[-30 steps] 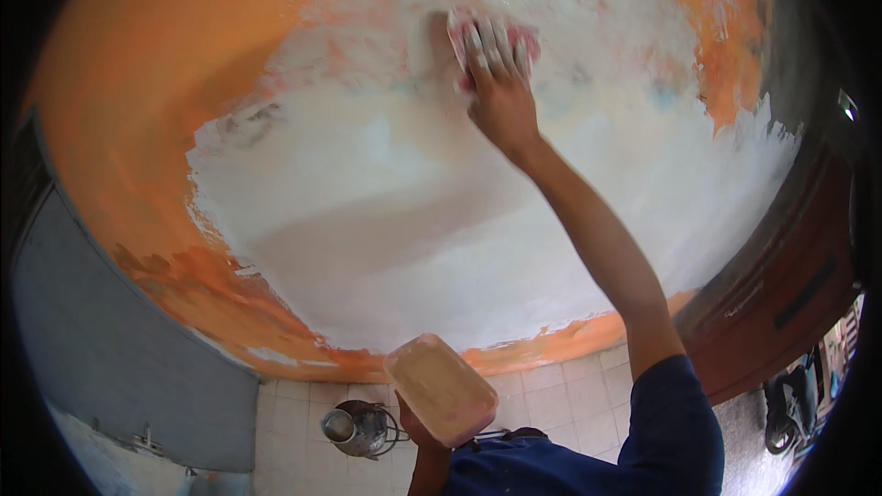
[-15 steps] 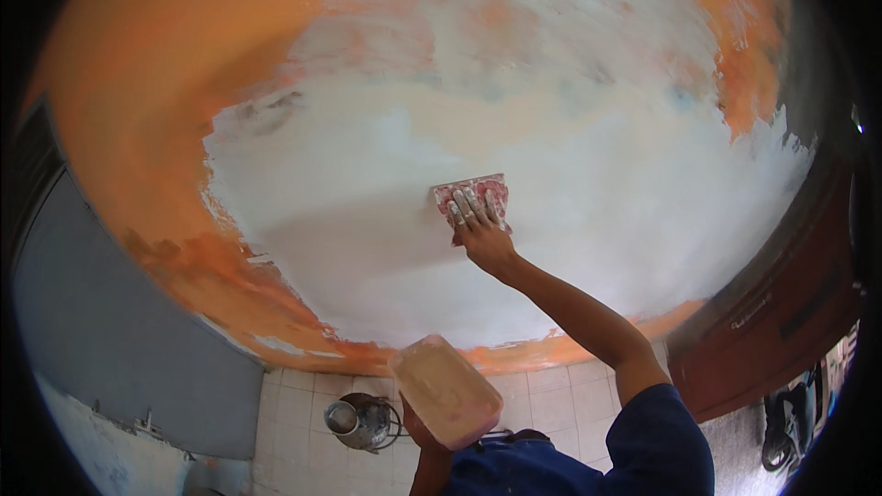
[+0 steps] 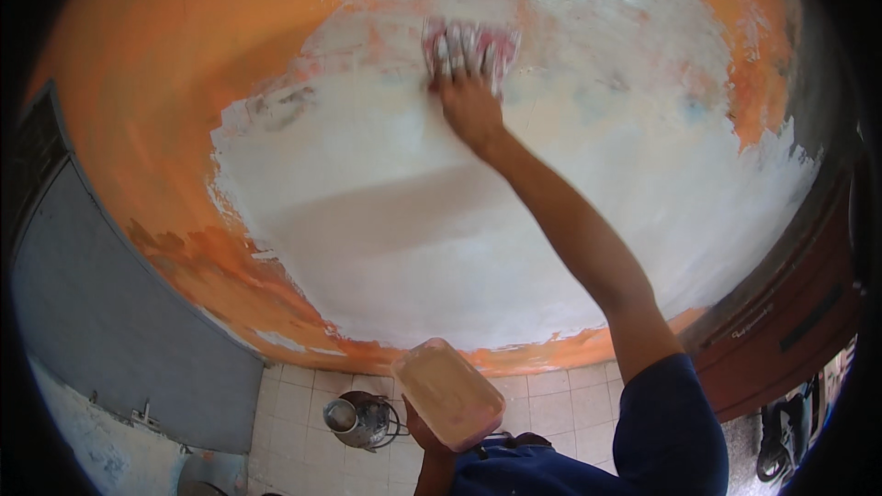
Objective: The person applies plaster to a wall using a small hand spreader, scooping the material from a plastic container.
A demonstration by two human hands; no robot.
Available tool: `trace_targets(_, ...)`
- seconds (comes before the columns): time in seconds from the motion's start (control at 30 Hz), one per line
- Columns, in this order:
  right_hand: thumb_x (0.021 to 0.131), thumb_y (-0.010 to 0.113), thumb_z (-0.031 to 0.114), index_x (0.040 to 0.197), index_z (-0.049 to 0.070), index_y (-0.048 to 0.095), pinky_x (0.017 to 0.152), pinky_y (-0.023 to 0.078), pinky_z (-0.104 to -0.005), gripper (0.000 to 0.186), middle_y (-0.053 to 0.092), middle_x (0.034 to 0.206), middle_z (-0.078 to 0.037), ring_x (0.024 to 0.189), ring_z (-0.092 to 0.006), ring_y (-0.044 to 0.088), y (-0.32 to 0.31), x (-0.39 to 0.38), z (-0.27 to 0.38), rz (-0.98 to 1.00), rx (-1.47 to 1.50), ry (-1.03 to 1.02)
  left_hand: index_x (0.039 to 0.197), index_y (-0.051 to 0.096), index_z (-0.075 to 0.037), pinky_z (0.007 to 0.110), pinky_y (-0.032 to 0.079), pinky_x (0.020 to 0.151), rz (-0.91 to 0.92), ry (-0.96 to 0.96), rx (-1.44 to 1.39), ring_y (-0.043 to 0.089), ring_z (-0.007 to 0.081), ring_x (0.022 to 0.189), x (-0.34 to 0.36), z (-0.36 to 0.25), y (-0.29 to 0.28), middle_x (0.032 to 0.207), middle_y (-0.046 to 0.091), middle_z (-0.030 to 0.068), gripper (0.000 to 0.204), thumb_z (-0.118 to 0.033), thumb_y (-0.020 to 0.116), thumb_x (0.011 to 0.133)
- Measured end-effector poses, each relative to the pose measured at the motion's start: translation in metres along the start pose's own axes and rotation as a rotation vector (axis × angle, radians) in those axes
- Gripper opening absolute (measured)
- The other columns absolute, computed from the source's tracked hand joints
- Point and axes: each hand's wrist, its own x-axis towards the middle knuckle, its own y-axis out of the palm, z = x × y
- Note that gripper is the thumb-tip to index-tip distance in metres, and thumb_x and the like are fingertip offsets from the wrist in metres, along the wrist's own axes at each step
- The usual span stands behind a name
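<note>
1. White coating (image 3: 459,262) covers the middle of an orange wall (image 3: 156,83).
2. At upper centre, the right hand (image 3: 470,101), fingers slightly apart, holds a red, white-smeared spreader (image 3: 503,44) against the wall.
3. At lower centre, the left hand (image 3: 423,427) grips a rectangular tan tub (image 3: 448,395); I cannot tell how its hidden fingers lie.
4. At lower left of centre, a grey container (image 3: 372,421) stands on pale floor tiles (image 3: 299,413).

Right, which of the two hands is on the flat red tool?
The right hand, up at the wall, spread over the flat red tool; the left hand, low in view, holds the rectangular tub.
</note>
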Motion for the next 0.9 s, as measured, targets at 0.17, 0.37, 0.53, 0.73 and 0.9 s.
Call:
trace_targets(0.17,0.087,0.051,0.014,0.138,-0.003,0.035,0.11,0.017,-0.0602,0.056,0.028,0.147,-0.025,0.139,-0.0385,0.023,0.029,-0.138,0.04,0.23,-0.005,-0.106,0.137,0.035,-0.009,0.054,0.046,0.091,-0.017,-0.019,-0.06,0.053,0.0342,0.113,0.003,0.001,-0.008,0.126,0.05,0.016,0.062,-0.054,0.029,0.095)
trace_targets(0.37,0.085,0.057,0.025,0.137,-0.001,0.038,0.11,0.019,-0.0594,0.062,0.033,0.145,-0.021,0.138,-0.0365,0.025,0.012,-0.215,0.035,0.359,0.163,-0.195,0.139,0.035,-0.013,0.051,0.04,0.099,0.024,0.104,0.242,0.048,0.0315,0.121,0.0,-0.003,-0.011,0.131,0.047,0.0106,0.056,-0.048,0.033,0.094)
trace_targets(0.53,0.069,0.061,0.002,0.137,0.002,0.042,0.112,0.023,-0.0518,0.07,0.042,0.141,-0.019,0.133,-0.0349,0.037,-0.054,-0.101,-0.02,-0.038,0.161,-0.221,0.139,0.035,-0.011,0.051,0.04,0.099,0.089,-0.03,0.025,0.046,0.0326,0.122,-0.002,-0.005,-0.016,0.132,0.046,0.0117,0.057,-0.046,0.034,0.094)
trace_targets(0.73,0.081,0.058,0.011,0.133,0.005,0.045,0.11,0.022,-0.0531,0.054,0.043,0.139,-0.019,0.133,-0.0331,0.035,-0.063,-0.001,-0.102,-0.009,0.049,-0.013,0.138,0.035,-0.009,0.055,0.041,0.098,0.042,-0.106,0.05,0.049,0.035,0.12,0.007,0.006,-0.025,0.131,0.047,0.0135,0.06,-0.047,0.038,0.091)
trace_targets(0.9,0.079,0.055,0.004,0.136,0.002,0.042,0.111,0.021,-0.0542,0.058,0.042,0.139,-0.021,0.134,-0.0359,0.033,0.003,-0.141,-0.051,0.147,0.083,-0.093,0.137,0.036,-0.009,0.053,0.045,0.094,-0.034,-0.088,0.041,0.053,0.0346,0.114,0.006,0.009,-0.015,0.126,0.05,0.0154,0.063,-0.056,0.03,0.095)
